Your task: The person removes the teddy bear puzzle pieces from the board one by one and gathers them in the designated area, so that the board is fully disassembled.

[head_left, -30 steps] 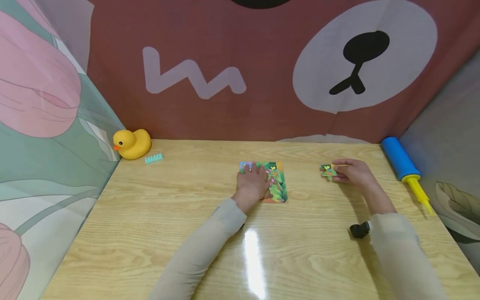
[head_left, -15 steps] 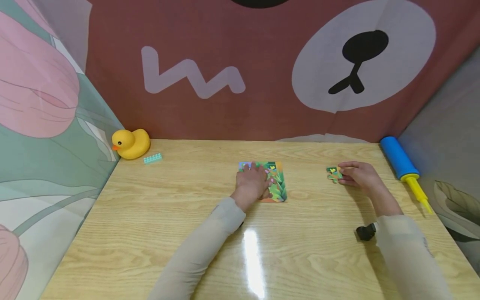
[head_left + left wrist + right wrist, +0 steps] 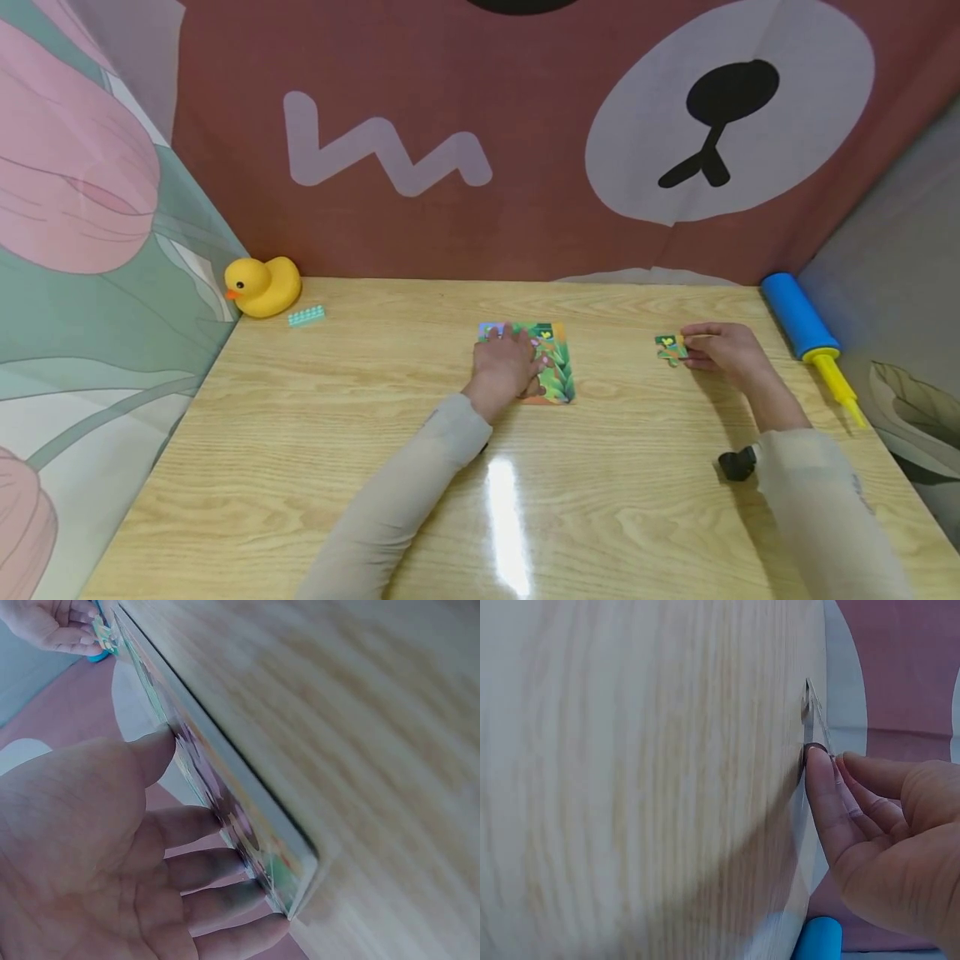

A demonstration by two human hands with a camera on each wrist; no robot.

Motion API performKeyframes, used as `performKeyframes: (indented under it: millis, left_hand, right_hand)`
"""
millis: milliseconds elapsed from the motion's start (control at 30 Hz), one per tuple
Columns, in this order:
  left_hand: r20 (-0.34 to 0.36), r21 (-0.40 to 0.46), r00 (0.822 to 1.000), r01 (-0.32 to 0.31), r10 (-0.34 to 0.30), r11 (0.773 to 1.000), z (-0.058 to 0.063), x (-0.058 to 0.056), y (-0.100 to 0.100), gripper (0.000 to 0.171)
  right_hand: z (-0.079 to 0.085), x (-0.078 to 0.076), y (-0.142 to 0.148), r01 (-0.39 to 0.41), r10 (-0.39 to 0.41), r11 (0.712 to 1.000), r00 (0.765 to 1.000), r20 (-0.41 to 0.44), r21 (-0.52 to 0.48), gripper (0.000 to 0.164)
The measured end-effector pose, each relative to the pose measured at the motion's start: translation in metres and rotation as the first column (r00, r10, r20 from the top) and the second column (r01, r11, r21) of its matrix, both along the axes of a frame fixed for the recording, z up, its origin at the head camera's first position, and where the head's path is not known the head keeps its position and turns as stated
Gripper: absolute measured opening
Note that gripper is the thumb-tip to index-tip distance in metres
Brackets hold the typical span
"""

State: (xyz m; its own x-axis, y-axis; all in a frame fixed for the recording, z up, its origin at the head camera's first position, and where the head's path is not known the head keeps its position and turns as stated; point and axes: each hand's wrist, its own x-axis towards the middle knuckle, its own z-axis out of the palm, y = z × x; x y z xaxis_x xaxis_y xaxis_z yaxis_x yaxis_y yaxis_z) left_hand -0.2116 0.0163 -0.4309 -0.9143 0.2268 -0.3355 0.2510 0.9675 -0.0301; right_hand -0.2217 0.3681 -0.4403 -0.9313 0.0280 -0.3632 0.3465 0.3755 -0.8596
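Note:
Flat on the table lies a square, brightly printed jigsaw puzzle [image 3: 559, 377], green and orange on its right side. My left hand [image 3: 501, 367] rests on its left part with fingers spread and hides much of the picture. In the left wrist view the fingertips [image 3: 244, 937] touch the puzzle's top, and its thick pale edge shows. To the right, my right hand [image 3: 723, 352] pinches a jigsaw piece [image 3: 668, 347] between thumb and fingers. That piece is green and orange with a yellow figure. The right wrist view shows it nearly edge-on, tilted, close to the tabletop.
A yellow rubber duck [image 3: 264, 287] and a mint toy brick [image 3: 307, 316] sit at the back left of the wooden table [image 3: 360, 367]. Along the right edge lies a blue and yellow pump [image 3: 802, 317]. Printed cloth walls [image 3: 525, 225] stand behind and at the sides.
My right hand has shifted to the right, away from the puzzle, carrying the jigsaw piece, and has nearly stopped over the last half second. The left hand stays in place on the puzzle.

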Motion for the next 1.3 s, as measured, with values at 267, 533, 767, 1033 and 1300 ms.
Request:
performKeyframes:
  millis: [267, 533, 767, 1033, 1300]
  left_hand:
    - [-0.007, 0.014, 1.0, -0.006, 0.007, 1.0, -0.001, 0.001, 0.0, 0.075]
    - [-0.019, 0.029, 1.0, -0.006, 0.006, 1.0, -0.001, 0.001, 0.0, 0.073]
    - [-0.028, 0.028, 1.0, 0.001, -0.001, 1.0, -0.002, 0.001, -0.002, 0.072]
    - [0.0, 0.067, 1.0, -0.011, 0.011, 0.998, -0.001, 0.001, -0.005, 0.072]
    - [-0.05, 0.147, 0.998, -0.025, 0.033, 0.989, -0.002, 0.001, -0.007, 0.063]
  right_hand:
    - [0.003, 0.002, 0.002, -0.022, 0.022, 0.998, 1.0, -0.004, 0.052, 0.05]
    - [0.003, 0.002, 0.006, -0.039, 0.04, 0.989, 0.999, -0.003, 0.14, 0.055]
    - [0.0, 0.0, 0.008, -0.019, 0.021, 0.987, 1.0, -0.01, 0.162, 0.053]
    - [0.003, 0.001, -0.001, 0.095, -0.086, 0.992, 0.991, -0.104, 0.082, 0.056]
    - [0.009, -0.003, -0.034, -0.014, 0.026, 0.995, 0.993, -0.117, 0.102, 0.06]
